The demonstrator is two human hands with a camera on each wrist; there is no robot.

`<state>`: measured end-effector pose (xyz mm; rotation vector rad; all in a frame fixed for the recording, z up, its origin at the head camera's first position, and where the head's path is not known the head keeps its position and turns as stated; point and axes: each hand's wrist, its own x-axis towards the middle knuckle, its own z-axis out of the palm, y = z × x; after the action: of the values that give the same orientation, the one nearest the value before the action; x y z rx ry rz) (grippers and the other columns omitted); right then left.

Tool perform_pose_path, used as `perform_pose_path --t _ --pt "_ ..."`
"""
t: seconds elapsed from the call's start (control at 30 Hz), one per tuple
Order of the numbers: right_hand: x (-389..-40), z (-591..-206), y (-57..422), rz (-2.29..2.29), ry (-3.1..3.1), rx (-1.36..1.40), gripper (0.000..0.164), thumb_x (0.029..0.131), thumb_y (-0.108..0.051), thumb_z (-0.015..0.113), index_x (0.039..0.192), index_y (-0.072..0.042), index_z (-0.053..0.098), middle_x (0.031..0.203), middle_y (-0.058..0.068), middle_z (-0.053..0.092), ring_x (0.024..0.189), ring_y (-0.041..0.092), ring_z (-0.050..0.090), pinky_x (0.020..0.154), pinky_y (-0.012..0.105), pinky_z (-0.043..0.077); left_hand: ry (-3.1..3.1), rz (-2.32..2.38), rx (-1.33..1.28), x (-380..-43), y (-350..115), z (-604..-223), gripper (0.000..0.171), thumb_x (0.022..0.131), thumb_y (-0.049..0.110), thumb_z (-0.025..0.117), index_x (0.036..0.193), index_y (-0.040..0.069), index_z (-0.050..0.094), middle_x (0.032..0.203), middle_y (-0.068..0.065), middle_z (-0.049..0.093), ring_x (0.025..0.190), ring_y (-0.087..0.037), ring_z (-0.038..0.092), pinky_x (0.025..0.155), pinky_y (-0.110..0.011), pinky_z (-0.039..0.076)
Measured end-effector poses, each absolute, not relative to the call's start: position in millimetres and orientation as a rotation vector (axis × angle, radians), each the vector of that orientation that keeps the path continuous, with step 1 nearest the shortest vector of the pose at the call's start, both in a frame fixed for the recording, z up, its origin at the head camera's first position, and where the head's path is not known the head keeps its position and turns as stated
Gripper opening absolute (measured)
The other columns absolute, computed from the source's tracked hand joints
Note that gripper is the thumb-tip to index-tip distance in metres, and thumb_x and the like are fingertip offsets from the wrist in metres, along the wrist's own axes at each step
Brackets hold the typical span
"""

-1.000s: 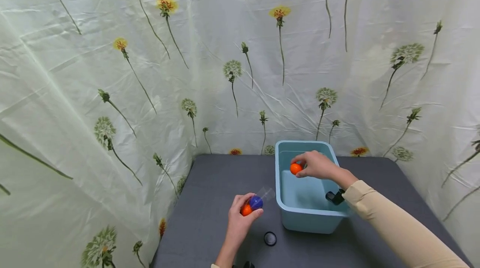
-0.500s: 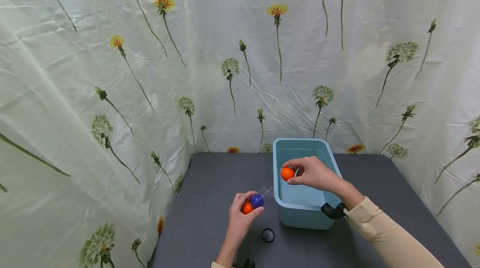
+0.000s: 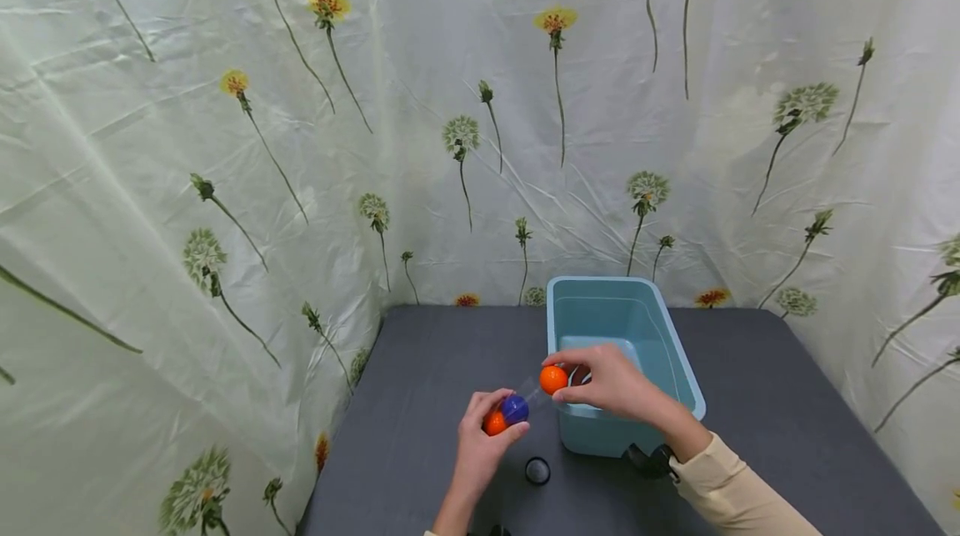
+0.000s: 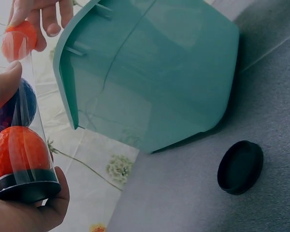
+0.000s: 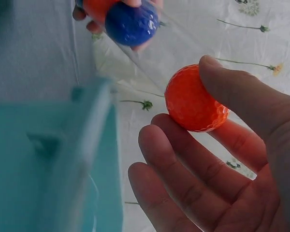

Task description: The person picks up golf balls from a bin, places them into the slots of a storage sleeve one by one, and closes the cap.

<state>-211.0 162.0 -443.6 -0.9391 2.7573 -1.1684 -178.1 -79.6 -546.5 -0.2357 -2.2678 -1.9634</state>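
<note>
A flowered sheet (image 3: 127,211) fills the back from the left edge; a grey surface (image 3: 435,353) lies below it. At lower centre, the left hand (image 3: 478,441) has its grip curled round a clear tube (image 5: 162,55), with an orange ball (image 3: 495,423) and a blue ball (image 3: 515,408) inside. One black cap (image 3: 537,471) lies just right. The right hand (image 3: 611,383) pinches a second orange ball (image 3: 553,379) at the tube's mouth; I cannot tell whether it is partly inside. That makes three balls, two orange. The right hand covers some near rim of one light-blue bin (image 3: 600,438), right of centre. The left forearm is cut off below; the tube's wall is faint in the head view.
</note>
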Motion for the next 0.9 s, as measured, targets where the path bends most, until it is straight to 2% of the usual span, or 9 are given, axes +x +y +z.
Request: perform_pose_path --t 0.17,0.3,0.47,0.6,0.73,0.9 --pt "-206.6 -452.4 153.5 -1.178 2.752 -0.914 0.048 0.084 -0.046 0.08 0.121 -0.016 0.072 0.095 -0.009 0.07 0.076 0.007 0.063 0.063 0.026 0.053 -2.262 -1.975 -0.264 -177.8 -81.4 -557.6 0.041 0.08 0.021 0.087 0.118 0.02 0.07 0.109 -0.004 0.056 0.1 -0.021 0.057 0.083 -0.027 0.053" --pt "-203.1 -454.7 149.4 -1.214 2.738 -0.861 0.046 0.086 -0.04 0.08 0.127 -0.021 0.069 0.097 -0.006 0.071 0.078 0.01 0.065 0.067 0.026 0.054 -2.23 -2.024 -0.259 -178.2 -84.4 -561.3 0.041 0.079 0.026 0.088 0.117 0.022 0.071 0.109 -0.004 0.056 0.103 -0.023 0.057 0.086 -0.028 0.052" --pt "-187.3 -463.3 149.3 -1.364 2.771 -0.812 0.045 0.088 -0.032 0.08 0.13 -0.025 0.067 0.096 0.0 0.071 0.079 0.008 0.067 0.071 0.027 0.057 -2.192 -2.033 -0.246 -175.7 -87.6 -566.6 0.041 0.08 0.018 0.087 0.118 0.019 0.071 0.11 -0.005 0.056 0.105 -0.024 0.057 0.088 -0.029 0.052" --pt "-171.3 -472.8 148.8 -1.471 2.806 -0.79 0.044 0.087 -0.025 0.081 0.128 -0.025 0.068 0.095 -0.004 0.07 0.077 0.006 0.066 0.07 0.028 0.058 -2.173 -2.037 -0.217 -173.7 -91.0 -569.3 0.041 0.079 0.017 0.087 0.117 0.019 0.072 0.11 -0.004 0.056 0.105 -0.024 0.058 0.089 -0.028 0.052" --pt "-157.5 -480.7 143.9 -1.493 2.875 -0.751 0.046 0.084 -0.02 0.084 0.126 -0.031 0.068 0.097 -0.014 0.068 0.077 0.004 0.065 0.068 0.029 0.058 -2.125 -2.039 -0.232 -175.6 -94.2 -569.5 0.043 0.079 0.017 0.087 0.119 0.016 0.072 0.111 -0.005 0.057 0.104 -0.024 0.059 0.089 -0.028 0.052" --pt "-142.2 -499.1 134.7 -1.454 2.922 -0.697 0.042 0.086 -0.029 0.082 0.125 -0.036 0.067 0.097 -0.02 0.064 0.079 0.002 0.061 0.067 0.028 0.057 -2.08 -2.036 -0.233 -177.3 -98.4 -570.2 0.043 0.078 0.012 0.087 0.118 0.016 0.072 0.111 -0.006 0.058 0.103 -0.024 0.06 0.088 -0.029 0.052"
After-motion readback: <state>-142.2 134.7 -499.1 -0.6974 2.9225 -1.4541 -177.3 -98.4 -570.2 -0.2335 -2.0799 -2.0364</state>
